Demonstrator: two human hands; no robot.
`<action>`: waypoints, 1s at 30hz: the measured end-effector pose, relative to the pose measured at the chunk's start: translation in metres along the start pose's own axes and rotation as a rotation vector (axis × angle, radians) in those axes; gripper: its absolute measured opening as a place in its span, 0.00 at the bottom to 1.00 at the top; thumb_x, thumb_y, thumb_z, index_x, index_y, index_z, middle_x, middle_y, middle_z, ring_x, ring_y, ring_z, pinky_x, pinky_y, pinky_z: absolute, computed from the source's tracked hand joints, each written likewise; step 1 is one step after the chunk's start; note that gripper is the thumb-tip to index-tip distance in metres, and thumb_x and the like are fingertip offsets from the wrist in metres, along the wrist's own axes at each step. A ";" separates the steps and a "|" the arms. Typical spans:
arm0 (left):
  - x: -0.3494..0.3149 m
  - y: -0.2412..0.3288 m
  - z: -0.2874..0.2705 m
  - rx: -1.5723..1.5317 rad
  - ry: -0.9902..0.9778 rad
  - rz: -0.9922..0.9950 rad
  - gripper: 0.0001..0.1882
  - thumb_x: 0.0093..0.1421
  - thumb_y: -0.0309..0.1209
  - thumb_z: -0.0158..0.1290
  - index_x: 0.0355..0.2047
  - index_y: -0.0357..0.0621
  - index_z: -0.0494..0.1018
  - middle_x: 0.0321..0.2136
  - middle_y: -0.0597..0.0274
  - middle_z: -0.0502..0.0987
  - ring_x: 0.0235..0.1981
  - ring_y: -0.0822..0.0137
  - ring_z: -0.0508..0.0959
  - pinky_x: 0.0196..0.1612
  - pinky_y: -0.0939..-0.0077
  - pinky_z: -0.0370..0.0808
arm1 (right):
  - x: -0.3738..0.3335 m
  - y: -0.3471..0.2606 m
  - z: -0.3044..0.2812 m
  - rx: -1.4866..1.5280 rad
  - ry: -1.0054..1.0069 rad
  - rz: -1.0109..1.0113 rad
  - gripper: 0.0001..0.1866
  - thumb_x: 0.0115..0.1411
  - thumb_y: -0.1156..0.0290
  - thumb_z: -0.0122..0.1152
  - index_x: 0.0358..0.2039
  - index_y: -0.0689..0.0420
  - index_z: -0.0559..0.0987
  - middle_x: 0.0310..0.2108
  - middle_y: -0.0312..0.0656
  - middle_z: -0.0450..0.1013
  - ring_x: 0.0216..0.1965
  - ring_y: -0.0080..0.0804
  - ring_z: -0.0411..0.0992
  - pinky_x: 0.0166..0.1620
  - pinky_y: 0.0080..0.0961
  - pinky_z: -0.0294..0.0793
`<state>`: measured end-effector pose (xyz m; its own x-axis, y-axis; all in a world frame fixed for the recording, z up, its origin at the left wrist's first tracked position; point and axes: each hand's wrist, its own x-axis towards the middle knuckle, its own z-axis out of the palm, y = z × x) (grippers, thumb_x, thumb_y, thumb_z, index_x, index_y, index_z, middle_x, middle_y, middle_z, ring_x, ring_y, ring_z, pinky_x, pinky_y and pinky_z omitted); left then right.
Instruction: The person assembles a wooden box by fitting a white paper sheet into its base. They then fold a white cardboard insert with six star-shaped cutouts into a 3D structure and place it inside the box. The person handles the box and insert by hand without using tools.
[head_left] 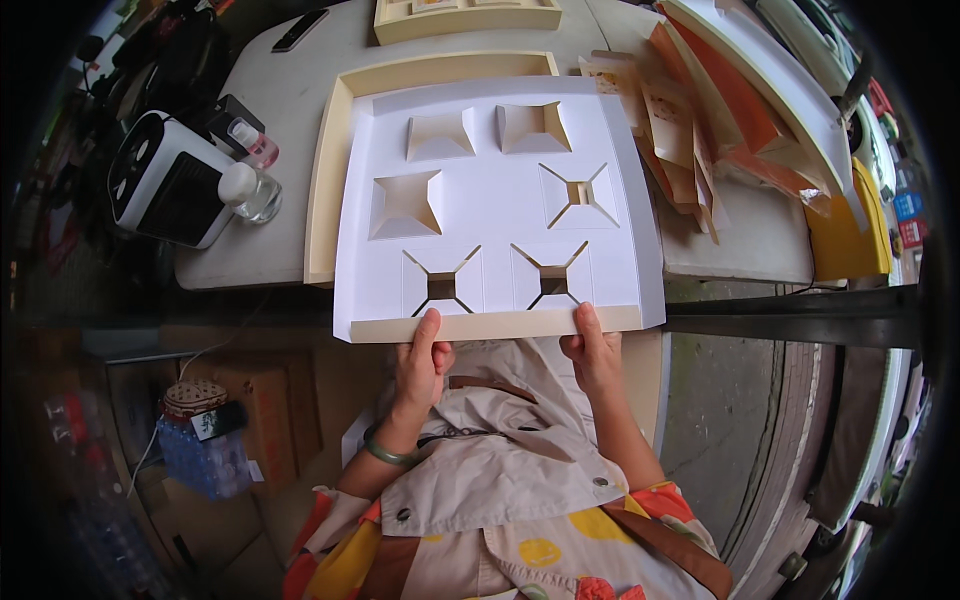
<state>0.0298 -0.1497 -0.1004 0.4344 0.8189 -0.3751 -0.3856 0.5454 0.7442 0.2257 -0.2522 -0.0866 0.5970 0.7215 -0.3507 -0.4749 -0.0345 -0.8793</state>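
A person's 2 bare hands hold 1 white card insert (490,205) by its near edge, seen from above. The left hand (422,362) pinches the edge left of centre, thumb on top, fingers curled below; the right hand (594,358) grips it the same way, right of centre. 1 green bangle (392,455) circles the left wrist.

The insert overlaps 1 cream box (322,190) on a pale table (262,90), its near edge reaching past the tabletop over the person's beige apron (470,490). It has 6 square cut-outs (409,205) in 3 rows of 2. In 3 of them, the far 2 and the middle left, the flaps are bent; the other 3, the middle right and the near 2, show 4 diagonal slits around 1 small hole each.

Beyond sits 1 more cream box (470,22), and at far left 1 dark phone (300,30). Left of the insert stand 1 white-and-black device (170,180) and 2 small bottles, a clear bottle (262,198) and a pink bottle (262,152). To the right lie orange-and-brown card pieces (680,135), overlapping too much to count.
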 end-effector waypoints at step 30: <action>0.009 0.020 -0.014 0.010 0.364 0.168 0.31 0.69 0.53 0.33 0.12 0.51 0.56 0.09 0.73 0.57 0.09 0.77 0.53 0.14 0.80 0.49 | 0.008 0.001 -0.039 0.096 0.046 -0.144 0.21 0.68 0.53 0.46 0.20 0.50 0.65 0.11 0.28 0.57 0.12 0.16 0.51 0.16 0.17 0.47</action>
<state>0.0147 -0.1291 -0.0961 0.0487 0.9076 -0.4171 -0.4177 0.3978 0.8169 0.2556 -0.2732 -0.1028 0.6912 0.6816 -0.2402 -0.4408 0.1342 -0.8875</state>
